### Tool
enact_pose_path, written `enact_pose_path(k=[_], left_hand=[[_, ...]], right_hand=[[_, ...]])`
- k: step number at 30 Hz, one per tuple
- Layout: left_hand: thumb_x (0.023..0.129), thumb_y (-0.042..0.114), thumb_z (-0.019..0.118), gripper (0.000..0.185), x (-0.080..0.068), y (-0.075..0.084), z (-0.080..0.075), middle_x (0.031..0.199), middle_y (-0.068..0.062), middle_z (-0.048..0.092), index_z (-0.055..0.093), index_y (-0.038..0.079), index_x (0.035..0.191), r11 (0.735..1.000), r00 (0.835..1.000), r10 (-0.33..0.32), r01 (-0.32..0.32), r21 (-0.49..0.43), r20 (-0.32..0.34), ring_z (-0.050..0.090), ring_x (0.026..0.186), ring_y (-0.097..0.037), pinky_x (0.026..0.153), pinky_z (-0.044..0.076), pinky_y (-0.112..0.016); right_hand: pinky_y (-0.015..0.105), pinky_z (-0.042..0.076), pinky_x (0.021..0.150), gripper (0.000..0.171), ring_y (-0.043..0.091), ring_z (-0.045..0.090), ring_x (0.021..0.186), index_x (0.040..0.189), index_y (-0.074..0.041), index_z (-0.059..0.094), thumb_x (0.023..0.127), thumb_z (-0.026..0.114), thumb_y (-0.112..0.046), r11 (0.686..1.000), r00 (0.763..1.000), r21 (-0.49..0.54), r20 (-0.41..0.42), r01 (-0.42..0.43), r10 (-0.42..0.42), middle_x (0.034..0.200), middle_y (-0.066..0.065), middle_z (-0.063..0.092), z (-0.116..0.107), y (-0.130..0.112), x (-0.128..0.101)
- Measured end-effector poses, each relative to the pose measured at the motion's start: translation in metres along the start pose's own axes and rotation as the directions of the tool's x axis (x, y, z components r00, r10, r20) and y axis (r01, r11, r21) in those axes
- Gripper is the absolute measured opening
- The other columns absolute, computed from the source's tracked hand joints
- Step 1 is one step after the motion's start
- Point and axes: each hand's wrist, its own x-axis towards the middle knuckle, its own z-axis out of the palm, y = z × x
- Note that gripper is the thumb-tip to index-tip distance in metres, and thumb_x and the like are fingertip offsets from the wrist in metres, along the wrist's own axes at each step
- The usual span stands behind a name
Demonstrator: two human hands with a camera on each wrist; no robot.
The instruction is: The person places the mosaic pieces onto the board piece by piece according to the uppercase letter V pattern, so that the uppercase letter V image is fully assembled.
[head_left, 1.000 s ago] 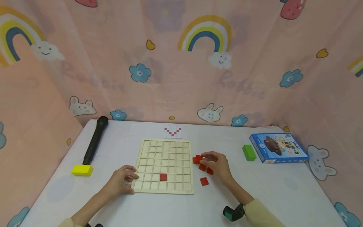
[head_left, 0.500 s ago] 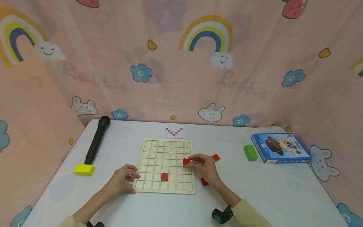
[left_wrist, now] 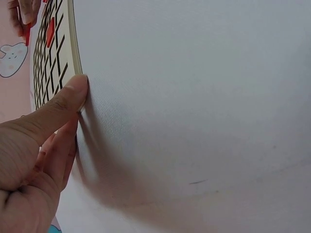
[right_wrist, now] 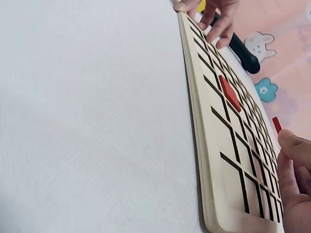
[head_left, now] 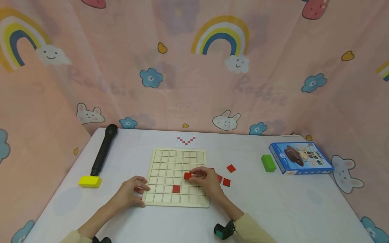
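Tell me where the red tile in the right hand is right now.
In the head view, the right hand pinches the red tile over the wooden grid board, right of centre, one row up and one column right of the placed red tile.

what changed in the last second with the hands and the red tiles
The right hand took one small red square tile from the loose red tiles beside the wooden grid board, then carried it leftward over the board, pinched in its fingers. The left hand stayed resting on the board's near left corner, and the red tile in the grid did not move.
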Motion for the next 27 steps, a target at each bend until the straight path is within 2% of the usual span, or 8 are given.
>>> enact_pose_path(k=[4, 8, 14, 21, 27], left_hand=[[0.052, -0.005, 0.089, 0.047, 0.000, -0.002, 0.000, 0.113, -0.012, 0.057, 0.072, -0.001, 0.095, 1.000, 1.000, 0.017, -0.017, -0.002, 0.005, 0.057, 0.080, -0.017, 0.069, 0.053, -0.022], [0.052, -0.005, 0.089, 0.046, 0.000, -0.001, -0.001, 0.113, -0.012, 0.057, 0.072, -0.001, 0.095, 1.000, 1.000, 0.028, -0.028, 0.003, 0.006, 0.057, 0.080, -0.016, 0.069, 0.053, -0.022], [0.052, -0.006, 0.088, 0.046, -0.002, 0.000, -0.001, 0.112, -0.014, 0.057, 0.072, -0.002, 0.095, 0.999, 0.999, 0.043, -0.043, -0.007, 0.010, 0.057, 0.080, -0.017, 0.069, 0.053, -0.022], [0.051, -0.007, 0.088, 0.046, -0.002, 0.000, -0.001, 0.112, -0.014, 0.056, 0.072, -0.002, 0.094, 0.999, 0.999, 0.048, -0.048, -0.007, 0.008, 0.058, 0.080, -0.017, 0.069, 0.053, -0.024], [0.052, -0.006, 0.088, 0.046, -0.002, 0.000, -0.002, 0.113, -0.014, 0.056, 0.072, -0.002, 0.095, 0.998, 0.998, 0.054, -0.054, -0.011, 0.017, 0.057, 0.080, -0.017, 0.069, 0.053, -0.024]], right_hand=[[0.019, 0.052, 0.074, 0.024, 0.019, 0.066, 0.082, 0.099, -0.002, 0.071, 0.077, 0.079, -0.007, 1.000, 1.000, -0.013, 0.004, 0.024, -0.024, 0.090, 0.010, 0.070, 0.008, 0.007, 0.003], [0.021, 0.054, 0.074, 0.025, 0.018, 0.066, 0.081, 0.099, -0.001, 0.071, 0.077, 0.079, -0.008, 0.997, 0.998, -0.054, 0.027, 0.060, -0.059, 0.090, 0.009, 0.070, 0.016, 0.004, 0.003], [0.021, 0.054, 0.073, 0.023, 0.017, 0.064, 0.081, 0.100, -0.002, 0.071, 0.079, 0.077, -0.008, 0.993, 0.996, -0.089, 0.056, 0.071, -0.066, 0.090, 0.007, 0.069, 0.024, 0.000, 0.005], [0.020, 0.053, 0.071, 0.023, 0.014, 0.064, 0.078, 0.097, -0.001, 0.071, 0.075, 0.079, -0.004, 0.995, 0.994, -0.058, 0.082, 0.081, -0.076, 0.087, 0.009, 0.070, 0.032, 0.000, 0.009], [0.022, 0.054, 0.071, 0.024, 0.018, 0.067, 0.078, 0.096, 0.002, 0.070, 0.074, 0.079, -0.002, 0.996, 0.992, -0.030, 0.095, 0.087, -0.084, 0.089, 0.012, 0.070, 0.039, 0.000, 0.011]])
